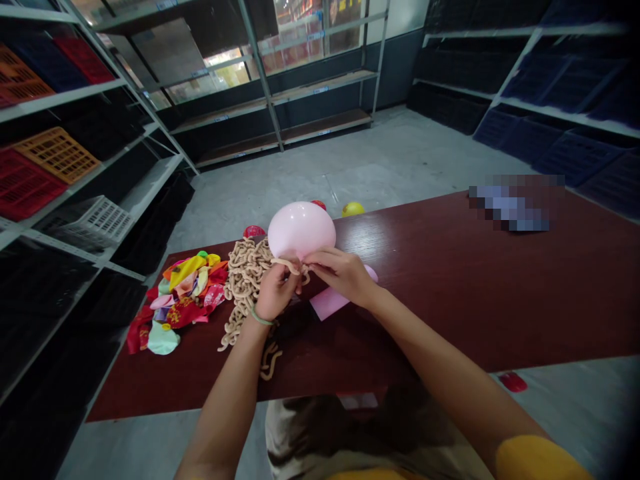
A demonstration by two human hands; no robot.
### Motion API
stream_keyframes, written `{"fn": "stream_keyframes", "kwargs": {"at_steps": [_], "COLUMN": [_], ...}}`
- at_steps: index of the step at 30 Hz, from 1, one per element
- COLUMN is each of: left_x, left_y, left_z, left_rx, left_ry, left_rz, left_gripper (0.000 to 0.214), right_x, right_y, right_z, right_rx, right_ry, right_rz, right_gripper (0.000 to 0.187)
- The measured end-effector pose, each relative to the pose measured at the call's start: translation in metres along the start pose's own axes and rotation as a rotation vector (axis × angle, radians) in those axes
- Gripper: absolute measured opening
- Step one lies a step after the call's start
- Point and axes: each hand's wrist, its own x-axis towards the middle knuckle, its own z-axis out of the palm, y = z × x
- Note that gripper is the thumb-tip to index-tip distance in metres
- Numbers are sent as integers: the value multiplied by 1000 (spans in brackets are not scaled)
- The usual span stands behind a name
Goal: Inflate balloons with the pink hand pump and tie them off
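An inflated pink balloon [301,229] stands just beyond my two hands, its neck down at the fingertips. My left hand [277,288] is closed in a pinch by the neck, with a short beige cord piece [286,264] lying across its fingers. From the other side my right hand [345,272] pinches at the same neck, fingers pressed together; the exact grip is partly hidden. Beneath the right hand a pink pump-like tube [330,303] lies on the table. Left of my left hand spreads a heap of beige cord pieces [246,270].
Uninflated coloured balloons [193,287] lie in a pile on the dark red table [450,293] at left. A pixelated item [515,203] is at the far right. Inflated balloons, one yellow [353,209], sit on the floor behind. Shelves with crates [55,153] surround the area.
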Motion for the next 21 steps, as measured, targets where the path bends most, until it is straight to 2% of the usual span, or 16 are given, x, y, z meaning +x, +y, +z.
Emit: {"fn": "stream_keyframes", "kwargs": {"at_steps": [6,13,18,21], "left_x": [-1,1,3,4], "left_y": [0,10,16,16], "left_z": [1,-7,-9,-7], "left_rx": [-76,-268,-294,-304], "left_ry": [-31,-182,-201,-169], "left_rz": [-8,-124,-181,-183], "left_gripper": [14,13,17,16], "right_x": [-1,-2,-3,-4], "right_y": [6,4,2,1], "right_z": [-2,-4,4,7], "right_rx": [-7,95,-14,-122], "right_ry": [-33,-65,16,68], "right_rz": [-29,-51,-14,13], "right_gripper": [17,12,10,5]}}
